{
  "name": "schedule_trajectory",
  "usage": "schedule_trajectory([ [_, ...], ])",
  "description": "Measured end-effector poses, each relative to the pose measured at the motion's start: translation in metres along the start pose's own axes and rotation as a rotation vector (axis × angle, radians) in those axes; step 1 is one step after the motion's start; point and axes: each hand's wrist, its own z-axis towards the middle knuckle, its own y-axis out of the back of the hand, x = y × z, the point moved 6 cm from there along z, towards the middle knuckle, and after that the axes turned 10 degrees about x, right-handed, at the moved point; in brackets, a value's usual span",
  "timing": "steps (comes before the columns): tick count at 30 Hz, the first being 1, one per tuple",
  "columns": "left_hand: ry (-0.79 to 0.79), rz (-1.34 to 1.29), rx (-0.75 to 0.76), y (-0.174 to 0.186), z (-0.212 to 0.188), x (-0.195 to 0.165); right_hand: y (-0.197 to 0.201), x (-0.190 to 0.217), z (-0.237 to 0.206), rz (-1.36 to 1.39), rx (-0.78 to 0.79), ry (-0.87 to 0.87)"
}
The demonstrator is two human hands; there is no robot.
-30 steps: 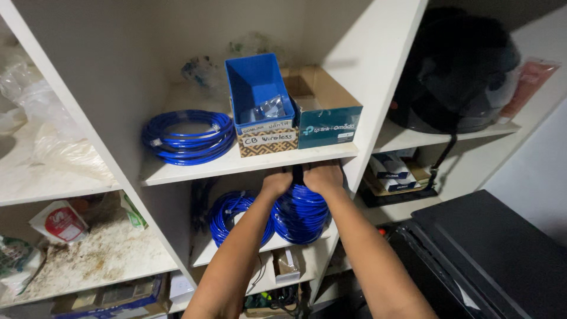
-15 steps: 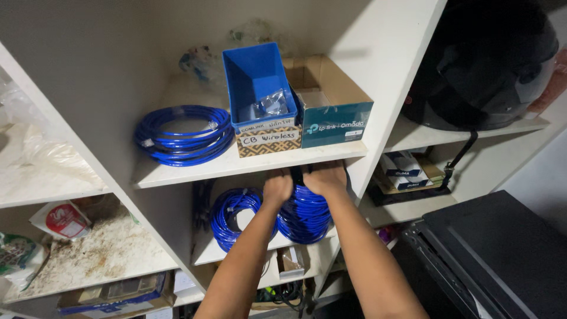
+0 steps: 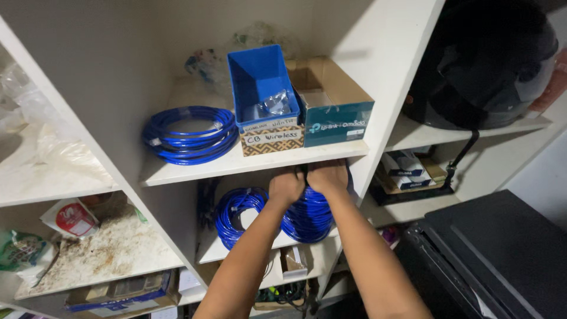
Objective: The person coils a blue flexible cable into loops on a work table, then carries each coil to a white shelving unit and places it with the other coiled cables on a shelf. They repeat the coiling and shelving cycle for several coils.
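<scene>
Gripping the top of a big coil of blue cable (image 3: pixel 308 215), both hands sit side by side w/ fingers curled shut on it: left hand (image 3: pixel 286 186) on the coil's left part, right hand (image 3: pixel 328 176) just beside it, knuckles nearly touching. Coil stands upright on the middle shelf (image 3: pixel 207 253), just under the shelf board above. A smaller blue cable coil (image 3: pixel 236 214) leans next to it, on the left. Upper shelf: flat blue cable coil (image 3: pixel 189 134), blue plastic bin (image 3: pixel 260 82) w/ small bagged parts inside, open cardboard box (image 3: pixel 331 100) touching the bin's right side. Dark helmet (image 3: pixel 490 65) in the right bay, black case (image 3: pixel 502 254) lower right.
</scene>
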Motion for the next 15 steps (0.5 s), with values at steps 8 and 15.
schedule_trajectory([
  [8,-0.055,-0.003,-0.034,-0.012,0.002,0.008,-0.025,-0.016,0.003,-0.081,-0.196,0.034],
  [15,-0.071,-0.002,0.068,0.006,0.015,0.053,0.022,0.006,-0.031,0.122,-0.589,0.218],
])
